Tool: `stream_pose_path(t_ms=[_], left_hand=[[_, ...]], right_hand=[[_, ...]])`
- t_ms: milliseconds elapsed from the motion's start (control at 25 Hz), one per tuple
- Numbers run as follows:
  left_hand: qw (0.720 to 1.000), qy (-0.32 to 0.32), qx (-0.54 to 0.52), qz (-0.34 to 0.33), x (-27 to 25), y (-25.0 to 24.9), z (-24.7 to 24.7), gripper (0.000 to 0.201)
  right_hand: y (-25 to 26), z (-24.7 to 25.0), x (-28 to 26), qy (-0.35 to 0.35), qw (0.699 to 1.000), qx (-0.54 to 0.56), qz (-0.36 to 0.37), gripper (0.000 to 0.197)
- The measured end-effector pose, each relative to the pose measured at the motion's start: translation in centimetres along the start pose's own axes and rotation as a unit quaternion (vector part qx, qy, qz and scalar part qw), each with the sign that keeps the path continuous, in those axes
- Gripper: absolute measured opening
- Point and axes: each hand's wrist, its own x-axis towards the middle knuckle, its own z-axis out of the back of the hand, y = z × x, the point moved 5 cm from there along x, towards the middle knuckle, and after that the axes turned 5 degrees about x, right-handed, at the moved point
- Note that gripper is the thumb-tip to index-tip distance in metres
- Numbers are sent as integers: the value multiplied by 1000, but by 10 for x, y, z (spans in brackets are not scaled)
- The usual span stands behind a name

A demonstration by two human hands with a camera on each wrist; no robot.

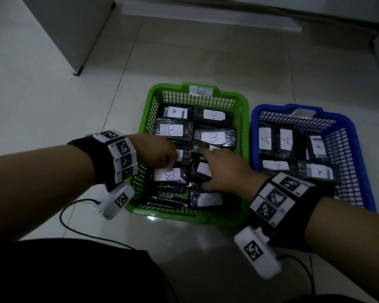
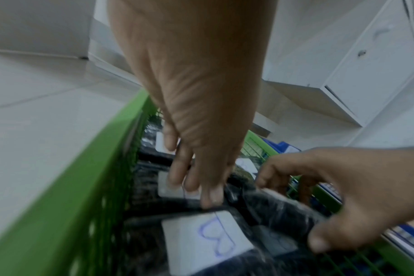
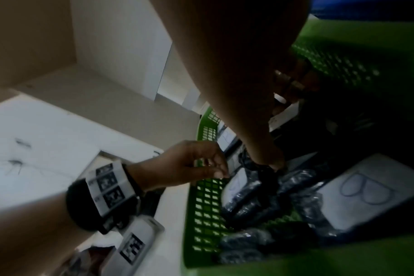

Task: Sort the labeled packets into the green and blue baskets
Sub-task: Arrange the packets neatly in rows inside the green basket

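- Left hand [image 1: 160, 153]: inside the green basket [image 1: 245, 101], over its left column of packets; fingers bent downward, tips touching the far edge of a B-labelled packet [image 1: 167, 174]. No firm grasp shows; whether it pinches the wrapper cannot be told.
- Right hand [image 1: 223, 171]: inside the same basket, over the right column; fingers spread and curved across a black packet [image 1: 202, 169], thumb at its near edge. It looks like a grasp, but whether the hold is closed cannot be told.
- Key relation: both packets lie directly under the fingertips, long axes running left to right; each hand is nearer its own column, so the coming lift or nudge probably falls to that hand.
- Green basket: tagged B on its far rim; packets with legible labels all read B.
- Blue basket [image 1: 359, 149]: just beside it on the right, holding A-labelled packets [image 1: 266, 138].
- Floor [image 1: 53, 106]: pale tile under both baskets.
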Motion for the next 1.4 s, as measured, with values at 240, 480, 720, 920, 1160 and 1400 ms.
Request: stream_pose_path(t_ms=[240,480,720,920,1160,1400], left_hand=[[966,-75,221,110,-15,31,16,33],[953,-264,-6,150,-35,37,30,32],[981,-180,-19,62,-29,27,4,31],[987,-155,-25,34,-21,20,13,22],[997,50,-44,-42,-16,-34,-8,32],[993,96,51,-49,-18,-41,-19,29]], right_hand=[[28,26,28,-86,972,211,60,55],[50,3,67,-117,978,158,72,37],[10,25,51,-188,976,114,4,38],[-18,9,36,-122,983,133,-31,38],[-18,8,11,-65,990,121,27,50],[-6,-7,10,-69,994,67,56,47]])
